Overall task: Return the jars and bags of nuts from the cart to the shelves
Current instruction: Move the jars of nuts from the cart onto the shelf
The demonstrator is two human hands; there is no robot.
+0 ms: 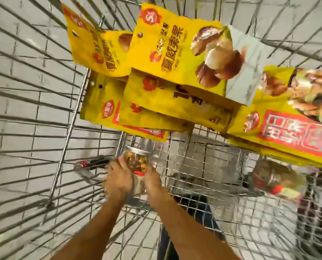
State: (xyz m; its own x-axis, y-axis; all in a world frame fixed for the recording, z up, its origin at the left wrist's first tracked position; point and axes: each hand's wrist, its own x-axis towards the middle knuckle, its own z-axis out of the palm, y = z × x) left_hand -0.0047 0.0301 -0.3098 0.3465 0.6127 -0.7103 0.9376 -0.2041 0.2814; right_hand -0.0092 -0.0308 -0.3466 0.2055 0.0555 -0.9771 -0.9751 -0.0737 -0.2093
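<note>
a: entry one, hands?

b: left hand [119,178]: fingers bent onto the left side of the jar [136,161]. right hand [153,180]: set against the right side, a little nearer. blur hides its fingers, so whether it grips or only presses, i cannot tell.

a: jar, location?

b: low in the cart [212,156], on the wire floor, between the two hands. a second jar [137,184] lies touching it on the near side, also between the hands.

a: risks?

b: judged, not seen.
- two jars between two hands: lifted as a pair, the smooth sides could slip and one could drop back on the wire.
- bags [184,53]: piled just far of the hands and standing higher than the jar. a lift that drifts far could catch an edge and pull the pile down.
- right jar [274,180]: on its side, loose, well apart to the right. a knock to the cart could roll it.

a: appearance?

b:
- jar: clear wall, brown and yellow nuts showing, pale rim at the far end.
- second jar: clear, red lid at its far end.
- right jar: blurred, red lid.
- bags: yellow, flat, red seal, nuts pictured, several overlapping.
</note>
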